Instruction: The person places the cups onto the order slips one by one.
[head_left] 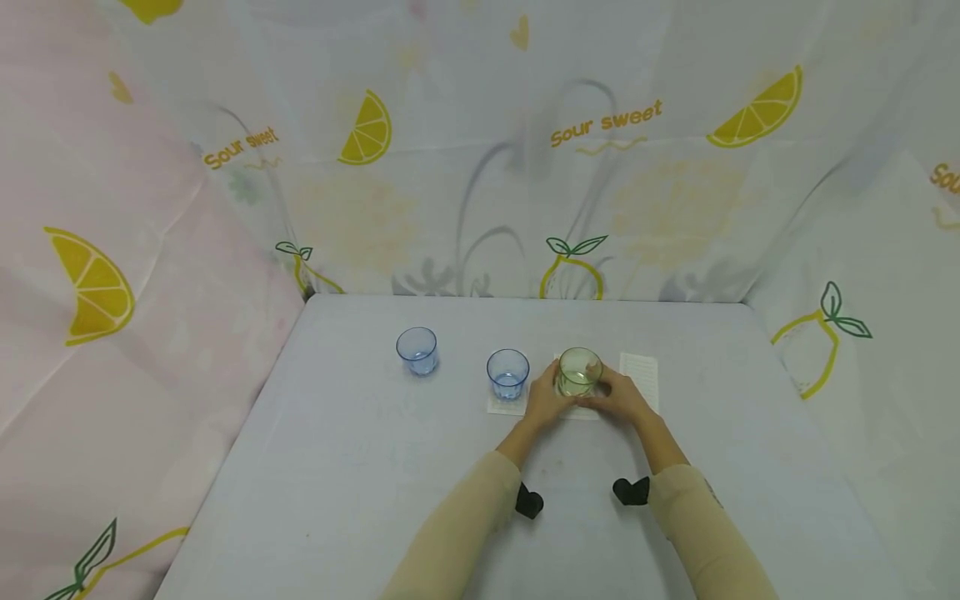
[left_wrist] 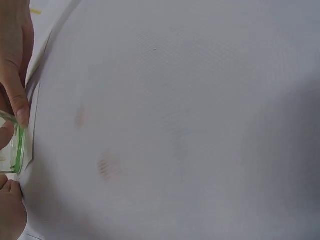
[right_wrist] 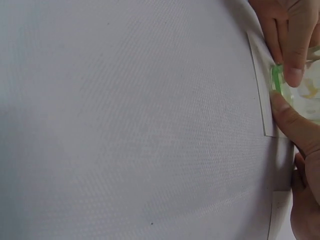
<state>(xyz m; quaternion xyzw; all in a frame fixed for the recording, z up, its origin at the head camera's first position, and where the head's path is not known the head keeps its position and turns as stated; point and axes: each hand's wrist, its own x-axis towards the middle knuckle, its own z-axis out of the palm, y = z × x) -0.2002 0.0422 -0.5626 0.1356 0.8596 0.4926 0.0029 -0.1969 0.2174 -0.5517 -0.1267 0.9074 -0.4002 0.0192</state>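
Observation:
A clear green-tinted glass [head_left: 580, 371] stands upright over a white paper card [head_left: 581, 413]. My left hand [head_left: 546, 397] holds its left side, and my right hand [head_left: 621, 398] holds its right side. Both thumbs meet low at the front. At the left edge of the left wrist view, the glass's green base [left_wrist: 20, 152] shows between the hands. The right wrist view shows a thumb [right_wrist: 287, 111] against the base at the card. Just left of my left hand, a blue glass [head_left: 507, 375] stands on another card [head_left: 506, 407].
A second blue glass [head_left: 417, 352] stands farther left on the white table [head_left: 360, 483]. Another paper card [head_left: 641, 379] lies right of the green glass, partly behind my right hand. A printed cloth [head_left: 450, 192] hangs behind the table and at its sides.

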